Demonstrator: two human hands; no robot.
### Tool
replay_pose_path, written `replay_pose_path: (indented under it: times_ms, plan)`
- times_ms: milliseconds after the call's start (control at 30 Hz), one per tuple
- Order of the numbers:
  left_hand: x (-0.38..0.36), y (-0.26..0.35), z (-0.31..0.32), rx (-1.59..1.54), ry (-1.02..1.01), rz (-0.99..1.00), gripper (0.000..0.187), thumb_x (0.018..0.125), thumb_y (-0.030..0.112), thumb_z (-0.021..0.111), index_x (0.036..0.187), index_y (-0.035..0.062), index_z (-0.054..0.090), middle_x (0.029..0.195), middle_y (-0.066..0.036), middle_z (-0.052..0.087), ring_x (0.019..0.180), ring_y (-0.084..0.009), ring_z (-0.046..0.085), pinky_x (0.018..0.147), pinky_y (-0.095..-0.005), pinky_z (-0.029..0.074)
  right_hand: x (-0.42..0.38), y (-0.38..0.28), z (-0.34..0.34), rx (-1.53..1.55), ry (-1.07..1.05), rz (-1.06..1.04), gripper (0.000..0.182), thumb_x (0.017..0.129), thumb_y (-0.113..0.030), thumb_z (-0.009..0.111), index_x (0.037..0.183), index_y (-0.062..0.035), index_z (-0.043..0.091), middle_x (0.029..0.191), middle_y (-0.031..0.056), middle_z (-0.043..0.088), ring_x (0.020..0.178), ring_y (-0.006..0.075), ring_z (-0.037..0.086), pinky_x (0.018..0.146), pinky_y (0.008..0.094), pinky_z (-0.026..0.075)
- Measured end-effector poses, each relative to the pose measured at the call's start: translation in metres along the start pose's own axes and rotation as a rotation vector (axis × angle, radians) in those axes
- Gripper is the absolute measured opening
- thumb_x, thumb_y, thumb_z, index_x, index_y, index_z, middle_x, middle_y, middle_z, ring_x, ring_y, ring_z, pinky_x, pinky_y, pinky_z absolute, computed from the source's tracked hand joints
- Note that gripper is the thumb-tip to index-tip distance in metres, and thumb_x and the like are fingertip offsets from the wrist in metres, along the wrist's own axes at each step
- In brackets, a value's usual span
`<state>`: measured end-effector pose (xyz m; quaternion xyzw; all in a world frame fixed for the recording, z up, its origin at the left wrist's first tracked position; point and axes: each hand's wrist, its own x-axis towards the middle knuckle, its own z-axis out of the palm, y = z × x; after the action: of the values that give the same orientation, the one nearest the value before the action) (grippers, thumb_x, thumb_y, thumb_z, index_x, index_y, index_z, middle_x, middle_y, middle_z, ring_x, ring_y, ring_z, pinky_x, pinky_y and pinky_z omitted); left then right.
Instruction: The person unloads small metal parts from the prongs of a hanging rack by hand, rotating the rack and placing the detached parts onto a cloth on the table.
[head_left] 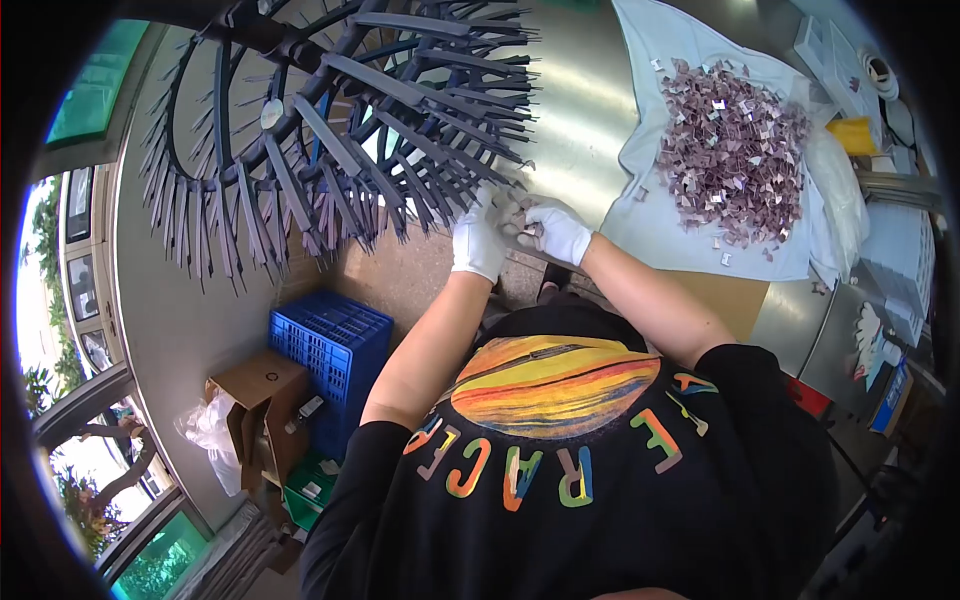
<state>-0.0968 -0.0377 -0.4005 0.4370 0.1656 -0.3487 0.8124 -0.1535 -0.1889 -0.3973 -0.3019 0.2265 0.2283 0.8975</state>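
My left hand [480, 240], in a white glove, is raised beside the lower right edge of a dark rack [345, 150] with many thin prongs. Its fingers are bent, and what they pinch is hidden. Close on its right, my right hand [560, 234], gloved too, curls its fingers around a few small brownish-purple metal pieces [530, 230]. More such pieces [514, 208] show between the two hands, near the prong tips. A large pile of similar pieces [735, 150] lies on a white cloth [645, 230] to the right.
A metal table [580, 110] carries the cloth. Below the rack stand a blue plastic crate [340, 340], an open cardboard box [265, 385] and a green bin [310, 490]. White trays [830, 65] and a yellow item [852, 136] sit at the far right. Windows line the left.
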Motion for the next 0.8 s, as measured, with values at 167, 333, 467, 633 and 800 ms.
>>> replay_pose_path:
  times_ms: [167,333,467,633,800]
  plan:
    - [-0.019,-0.015,0.007,-0.051,-0.186,0.1,0.048,0.098,0.036,0.042,0.135,0.0057,0.038,0.136,-0.012,0.045,0.127,-0.0279,0.04,0.105,-0.0396,0.03,-0.033,-0.107,-0.042,-0.375,0.273,-0.234,0.025,0.083,-0.001,0.053,0.107,-0.0029,0.06,0.103,0.0079,0.065,0.092,0.0166,0.065,0.068,0.0254,0.051]
    - [0.025,-0.04,-0.017,0.017,-0.317,0.037,0.032,0.095,0.024,0.04,0.123,0.008,0.042,0.13,-0.011,0.046,0.125,-0.0265,0.039,0.106,-0.0379,0.027,-0.047,-0.222,-0.089,-0.479,0.504,-0.445,0.031,0.08,-0.004,0.055,0.111,-0.0018,0.061,0.103,0.0111,0.066,0.093,0.0144,0.064,0.067,0.0234,0.051]
    - [0.012,-0.025,0.001,-0.073,-0.174,-0.056,0.027,0.094,0.021,0.04,0.118,0.0093,0.045,0.125,-0.01,0.049,0.121,-0.0259,0.041,0.104,-0.0374,0.03,-0.053,-0.282,-0.155,-1.73,0.956,-0.529,0.039,0.078,-0.019,0.057,0.114,-0.0085,0.062,0.109,0.0187,0.065,0.099,0.0296,0.064,0.082,0.0393,0.05]
    - [0.003,-0.021,0.011,-0.054,-0.102,-0.014,0.053,0.093,0.045,0.05,0.13,0.0072,0.046,0.129,-0.011,0.051,0.119,-0.0296,0.046,0.1,-0.0409,0.032,-0.072,-0.269,-0.116,-1.807,1.134,-0.507,0.035,0.082,-0.023,0.053,0.115,-0.015,0.064,0.109,0.018,0.064,0.102,0.0337,0.061,0.088,0.0406,0.047]
    - [-0.005,-0.006,0.038,-0.027,0.073,-0.135,0.038,0.099,0.034,0.035,0.126,0.0113,0.049,0.133,-0.007,0.049,0.124,-0.022,0.043,0.102,-0.0367,0.029,-0.039,-0.147,-0.065,-1.605,0.476,-0.727,0.033,0.082,-0.025,0.059,0.107,-0.0051,0.066,0.102,0.0133,0.067,0.093,0.0255,0.063,0.082,0.0301,0.047]
